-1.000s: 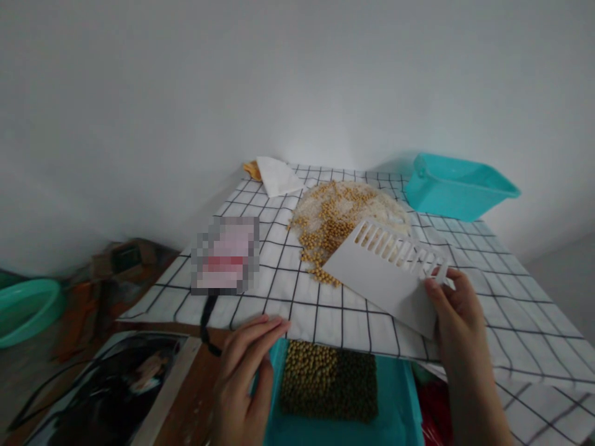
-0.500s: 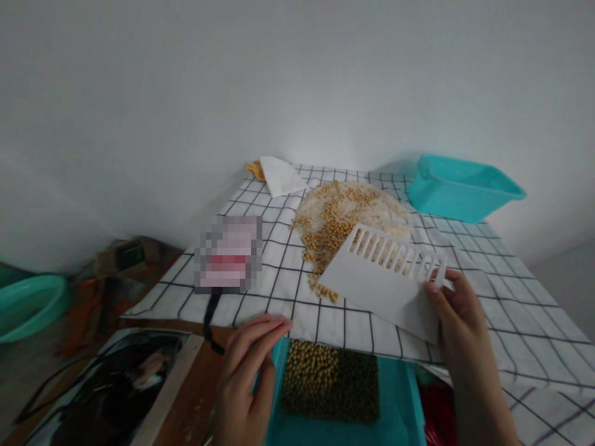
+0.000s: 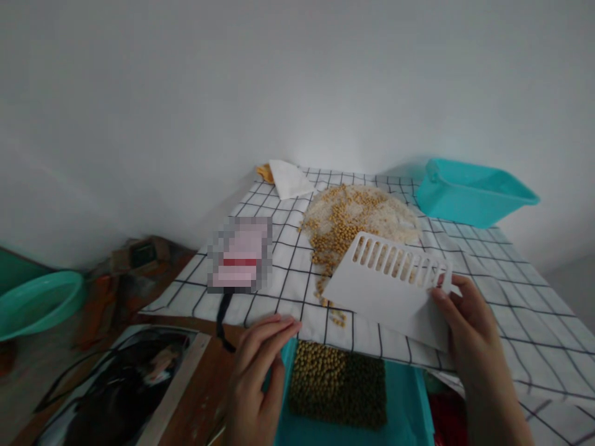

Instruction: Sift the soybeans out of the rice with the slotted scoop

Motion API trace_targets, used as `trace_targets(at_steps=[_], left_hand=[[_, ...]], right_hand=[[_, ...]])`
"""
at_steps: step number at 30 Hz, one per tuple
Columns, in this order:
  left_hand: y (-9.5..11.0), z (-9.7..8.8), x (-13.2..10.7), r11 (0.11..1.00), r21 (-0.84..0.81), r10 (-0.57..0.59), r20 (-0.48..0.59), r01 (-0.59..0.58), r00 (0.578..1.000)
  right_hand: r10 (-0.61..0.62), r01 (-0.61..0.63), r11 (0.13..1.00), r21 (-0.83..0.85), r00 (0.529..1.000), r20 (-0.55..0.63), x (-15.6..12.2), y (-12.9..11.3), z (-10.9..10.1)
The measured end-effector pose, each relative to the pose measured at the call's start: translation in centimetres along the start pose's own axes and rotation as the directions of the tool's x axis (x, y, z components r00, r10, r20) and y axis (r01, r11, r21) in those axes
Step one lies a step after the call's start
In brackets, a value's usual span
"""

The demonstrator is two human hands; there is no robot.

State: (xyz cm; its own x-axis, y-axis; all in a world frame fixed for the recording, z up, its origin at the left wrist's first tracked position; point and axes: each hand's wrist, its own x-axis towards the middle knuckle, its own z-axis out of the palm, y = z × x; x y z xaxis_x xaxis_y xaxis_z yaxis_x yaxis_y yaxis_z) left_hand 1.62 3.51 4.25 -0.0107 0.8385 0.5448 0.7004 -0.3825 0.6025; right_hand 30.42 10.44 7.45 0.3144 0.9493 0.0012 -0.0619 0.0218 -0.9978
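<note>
My right hand (image 3: pixel 474 322) is closed on the right end of a white plastic scraper (image 3: pixel 390 297) with a row of slots along its far side. The scraper stands tilted over the near part of a spread of yellow soybeans (image 3: pixel 341 229), partly hiding them. Pale rice-like grains (image 3: pixel 395 226) lie beside and among the beans. My left hand (image 3: pixel 260 365) is open, its fingers stretched out at the cloth's front edge, by the left corner of a teal bin (image 3: pixel 404 396). In that bin are soybeans (image 3: pixel 318 375) and dark green beans (image 3: pixel 365 387), side by side.
A second teal bin (image 3: pixel 478 192) stands at the back right of the checked cloth (image 3: pixel 288 279). A folded white sheet (image 3: pixel 290 179) lies at the back left. A blurred-out pink item (image 3: pixel 242 254) with a black strap is at left. A green basin (image 3: pixel 41 303) sits low on the far left.
The scraper has come slightly closer to the front edge, and a few soybeans now lie near that edge. The whole view has shifted a little; my left hand keeps its pose by the bin.
</note>
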Motion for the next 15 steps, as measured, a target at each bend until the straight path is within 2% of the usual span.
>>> trace_targets(at_steps=[7, 15], left_hand=[[0.08, 0.16, -0.22, 1.0, -0.003, -0.006, 0.012, 0.006, 1.0], [-0.08, 0.3, -0.11, 0.999, -0.04, 0.003, -0.019, -0.004, 1.0]], right_hand=[[0.019, -0.02, 0.999, -0.028, 1.0, -0.019, -0.36, -0.15, 0.04], [-0.043, 0.041, 0.998, -0.054, 0.998, -0.041, 0.2, 0.4, -0.27]])
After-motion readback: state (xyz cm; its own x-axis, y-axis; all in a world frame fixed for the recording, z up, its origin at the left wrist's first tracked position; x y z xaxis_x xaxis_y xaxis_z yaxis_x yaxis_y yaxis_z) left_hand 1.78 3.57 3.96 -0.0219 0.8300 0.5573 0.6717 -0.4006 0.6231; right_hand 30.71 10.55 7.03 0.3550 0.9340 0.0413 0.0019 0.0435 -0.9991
